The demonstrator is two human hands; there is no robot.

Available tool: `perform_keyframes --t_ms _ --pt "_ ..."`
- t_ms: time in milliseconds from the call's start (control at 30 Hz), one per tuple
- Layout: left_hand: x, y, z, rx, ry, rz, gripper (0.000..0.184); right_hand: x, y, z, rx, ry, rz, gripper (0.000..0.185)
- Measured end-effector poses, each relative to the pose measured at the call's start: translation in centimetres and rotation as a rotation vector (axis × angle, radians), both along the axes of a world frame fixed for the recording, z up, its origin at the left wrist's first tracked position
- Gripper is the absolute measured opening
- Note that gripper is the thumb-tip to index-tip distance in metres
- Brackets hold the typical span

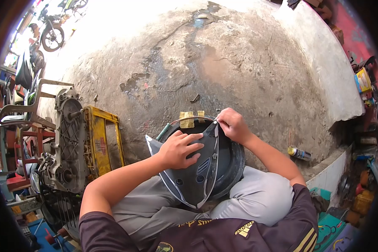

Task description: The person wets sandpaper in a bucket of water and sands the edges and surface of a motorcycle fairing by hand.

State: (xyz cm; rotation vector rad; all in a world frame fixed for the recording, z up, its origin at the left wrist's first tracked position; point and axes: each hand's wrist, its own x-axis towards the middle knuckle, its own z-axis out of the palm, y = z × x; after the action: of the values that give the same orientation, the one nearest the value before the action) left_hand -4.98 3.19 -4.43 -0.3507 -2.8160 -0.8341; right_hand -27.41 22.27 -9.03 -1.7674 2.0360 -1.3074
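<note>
A dark grey motorcycle body panel [193,176] with whitish edges and small vents rests across a black basin [236,168] between my legs. My left hand [178,150] lies on top of the panel, palm down and fingers spread. At the panel's upper right corner, my right hand [233,124] pinches the narrow tip between thumb and fingers. Whatever else may be inside that pinch is hidden. Yellowish sheet pieces [187,119] hang over the basin's far rim. A green stick-like piece [164,131] leans at its left side.
To my left stand a yellow metal frame [100,138], a grey engine casing [69,134] and a chair [33,98]. A spray can [299,153] lies on the stained concrete floor [248,63] at right. Further right are a pale ledge [323,67] and mixed clutter. A motorcycle wheel [53,38] shows far left.
</note>
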Motion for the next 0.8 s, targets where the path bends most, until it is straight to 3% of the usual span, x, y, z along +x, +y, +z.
perform_keyframes --t_ms 33,167,300,433,600,733,800 --pt "-0.1 -0.1 0.1 0.000 0.019 -0.007 0.034 -0.1 -0.2 0.3 0.021 0.000 -0.053 0.017" --pt "-0.3 -0.2 0.1 -0.003 0.008 -0.020 0.034 2.0 -0.3 1.5 -0.072 -0.009 0.125 0.015" --pt "0.0 0.0 0.0 -0.009 0.007 -0.007 0.034 0.4 -0.3 -0.4 -0.020 -0.047 -0.087 0.017" --pt "-0.1 -0.1 0.3 -0.020 -0.001 -0.011 0.034 2.6 -0.3 1.4 -0.091 -0.010 0.138 0.017" --pt "0.0 0.0 0.0 -0.014 0.000 0.003 0.036 0.8 -0.1 -0.3 0.019 -0.049 -0.106 0.017" --pt "-0.1 -0.1 0.0 -0.010 -0.001 0.001 0.038 2.6 -0.2 1.1 -0.065 -0.055 0.052 0.018" --pt "0.0 -0.2 0.0 -0.013 -0.018 0.002 0.038 1.1 -0.1 -0.3 -0.016 -0.084 -0.049 0.017"
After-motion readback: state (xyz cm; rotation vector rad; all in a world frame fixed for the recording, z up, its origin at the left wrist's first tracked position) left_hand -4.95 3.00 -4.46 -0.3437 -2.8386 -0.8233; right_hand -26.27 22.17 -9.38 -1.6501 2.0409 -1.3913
